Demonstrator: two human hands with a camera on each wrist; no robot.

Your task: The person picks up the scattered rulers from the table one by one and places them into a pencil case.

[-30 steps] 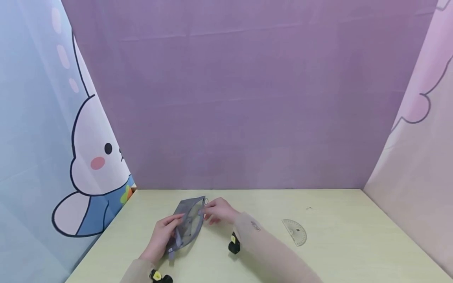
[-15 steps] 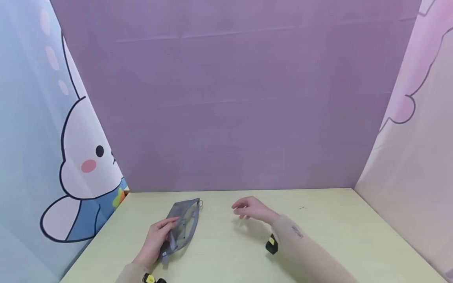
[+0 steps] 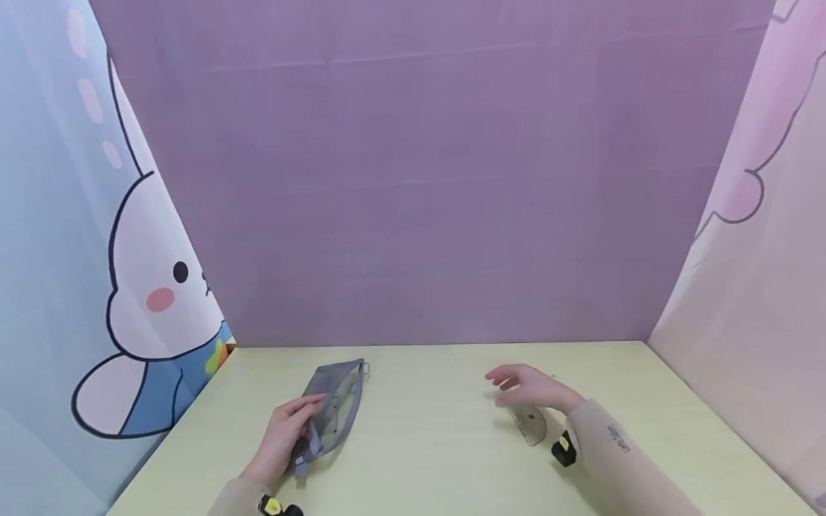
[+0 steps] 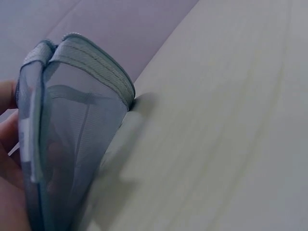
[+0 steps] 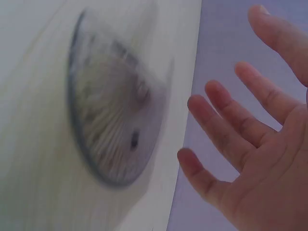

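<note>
My left hand point(image 3: 284, 437) grips one side of a grey mesh zip pouch point(image 3: 323, 383) at the left of the table. In the left wrist view the pouch point(image 4: 77, 115) gapes at its zipped edge, and I see my fingers point(image 4: 8, 132) along its left side. A clear half-round protractor point(image 3: 530, 430) lies on the table at the right. Over its far part hovers my right hand point(image 3: 532, 388), which hides some of it. The right wrist view has the protractor point(image 5: 110, 115) blurred, with the spread, relaxed fingers point(image 5: 219, 127) apart from it and holding nothing.
The pale wooden table point(image 3: 426, 444) spreads between and around both hands. A purple cloth point(image 3: 439, 179) hangs behind its far edge. Printed cloths stand on the left point(image 3: 51, 251) and right point(image 3: 761, 301).
My right hand has left the pouch's ringed end and travelled right to above the protractor. The left hand keeps its grip on the pouch. The head view has shifted slightly.
</note>
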